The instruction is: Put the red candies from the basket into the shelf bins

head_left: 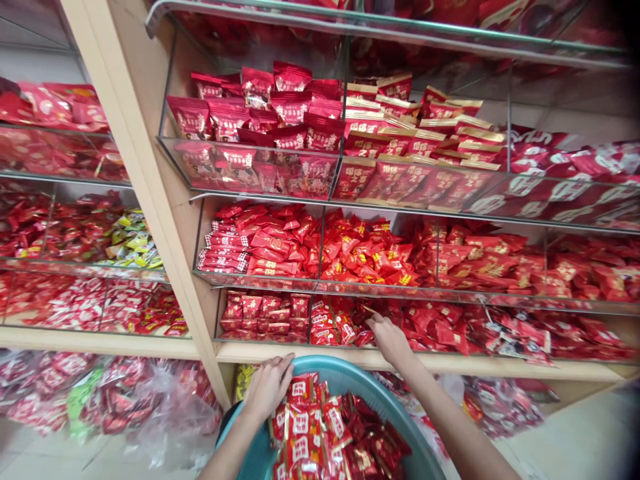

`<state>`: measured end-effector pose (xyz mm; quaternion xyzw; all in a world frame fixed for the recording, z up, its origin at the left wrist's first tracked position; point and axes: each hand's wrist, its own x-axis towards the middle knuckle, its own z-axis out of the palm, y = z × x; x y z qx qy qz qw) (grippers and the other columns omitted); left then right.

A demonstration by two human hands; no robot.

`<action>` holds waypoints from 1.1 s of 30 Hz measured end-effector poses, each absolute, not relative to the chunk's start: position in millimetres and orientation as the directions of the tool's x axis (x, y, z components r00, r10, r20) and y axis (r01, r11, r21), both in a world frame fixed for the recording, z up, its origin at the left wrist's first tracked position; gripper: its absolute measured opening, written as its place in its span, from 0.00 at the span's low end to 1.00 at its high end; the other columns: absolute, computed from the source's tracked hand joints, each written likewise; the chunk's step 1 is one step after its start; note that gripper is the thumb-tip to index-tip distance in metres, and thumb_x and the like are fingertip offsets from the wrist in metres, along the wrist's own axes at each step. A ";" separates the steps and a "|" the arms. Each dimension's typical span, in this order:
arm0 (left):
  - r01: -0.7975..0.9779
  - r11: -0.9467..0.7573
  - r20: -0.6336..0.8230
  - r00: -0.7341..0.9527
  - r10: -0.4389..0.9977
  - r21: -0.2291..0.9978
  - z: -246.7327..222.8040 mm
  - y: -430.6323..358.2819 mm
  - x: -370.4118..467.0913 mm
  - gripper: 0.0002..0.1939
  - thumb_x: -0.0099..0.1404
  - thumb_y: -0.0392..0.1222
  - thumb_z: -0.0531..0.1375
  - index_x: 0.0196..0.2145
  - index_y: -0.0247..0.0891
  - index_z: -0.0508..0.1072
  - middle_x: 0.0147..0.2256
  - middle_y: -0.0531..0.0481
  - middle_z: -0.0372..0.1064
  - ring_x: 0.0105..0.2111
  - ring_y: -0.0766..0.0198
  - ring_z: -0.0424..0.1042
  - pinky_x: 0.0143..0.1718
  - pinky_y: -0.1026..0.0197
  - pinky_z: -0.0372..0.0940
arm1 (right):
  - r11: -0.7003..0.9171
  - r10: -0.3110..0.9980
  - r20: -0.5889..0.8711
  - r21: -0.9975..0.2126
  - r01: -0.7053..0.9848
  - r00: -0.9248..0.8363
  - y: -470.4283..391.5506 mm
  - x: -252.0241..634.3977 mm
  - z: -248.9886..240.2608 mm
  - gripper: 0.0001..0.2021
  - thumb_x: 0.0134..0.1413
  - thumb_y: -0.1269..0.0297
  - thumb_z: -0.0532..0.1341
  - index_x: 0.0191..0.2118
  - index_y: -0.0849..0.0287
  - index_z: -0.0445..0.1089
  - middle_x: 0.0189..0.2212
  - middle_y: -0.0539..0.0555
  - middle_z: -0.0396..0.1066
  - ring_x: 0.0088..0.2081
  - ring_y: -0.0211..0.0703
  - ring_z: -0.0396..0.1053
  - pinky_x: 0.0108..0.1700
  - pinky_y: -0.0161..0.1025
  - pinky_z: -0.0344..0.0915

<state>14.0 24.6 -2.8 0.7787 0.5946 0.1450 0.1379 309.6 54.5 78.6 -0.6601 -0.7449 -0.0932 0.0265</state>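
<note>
A teal plastic basin (340,365) stands below me, partly filled with red candy packets (303,427). Those at its left have white label patches; darker red ones lie at its right. My left hand (266,388) is closed over the basin's far left rim. My right hand (390,339) reaches into a bottom-shelf compartment, its fingers pinched together at a small red candy packet (369,309) with a gold edge. That packet is mostly hidden by the fingers and the packets around it. Just left of the fingers lie red packets with white labels (324,333).
Clear-fronted shelves hold red candy packets in rows (290,113) above. A wooden upright (135,153) divides this rack from the left one, which has some yellow packets (133,239). Below the wooden bottom ledge (250,352), plastic bags of candy (165,407) lie on the floor.
</note>
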 end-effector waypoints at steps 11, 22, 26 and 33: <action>0.894 -0.273 0.083 0.261 0.962 0.355 -4.2 25.6 13.5 0.23 0.67 0.50 0.41 0.54 0.49 0.63 0.49 0.48 0.68 0.48 0.61 0.67 0.49 0.59 0.60 | 0.200 0.974 0.105 0.027 0.980 -0.201 49.1 327.7 90.9 0.13 0.55 0.75 0.48 0.29 0.59 0.67 0.32 0.56 0.69 0.34 0.41 0.67 0.33 0.34 0.56; 0.895 -0.289 0.104 0.269 0.957 0.340 -5.2 24.9 13.5 0.22 0.67 0.50 0.41 0.54 0.48 0.63 0.48 0.47 0.68 0.47 0.59 0.69 0.47 0.58 0.62 | 0.182 0.982 0.111 -0.786 0.591 -0.155 23.5 339.1 112.6 0.12 0.52 0.55 0.54 0.27 0.58 0.62 0.19 0.47 0.63 0.22 0.37 0.61 0.25 0.34 0.54; 0.895 -0.298 0.111 0.277 0.954 0.331 -5.4 24.6 13.0 0.22 0.67 0.50 0.41 0.54 0.48 0.63 0.47 0.48 0.69 0.46 0.60 0.69 0.47 0.59 0.62 | 0.083 0.991 0.031 -0.911 0.404 -0.134 18.4 336.3 106.5 0.16 0.49 0.49 0.57 0.29 0.59 0.62 0.17 0.46 0.63 0.20 0.35 0.59 0.23 0.33 0.53; 0.894 -0.299 0.120 0.275 0.954 0.334 -4.4 23.8 13.8 0.22 0.67 0.49 0.41 0.54 0.48 0.63 0.46 0.48 0.69 0.45 0.61 0.69 0.47 0.60 0.61 | -0.005 0.966 -0.068 -0.969 0.248 -0.247 -1.4 316.3 103.2 0.17 0.49 0.49 0.59 0.31 0.59 0.62 0.18 0.45 0.63 0.20 0.32 0.58 0.23 0.32 0.52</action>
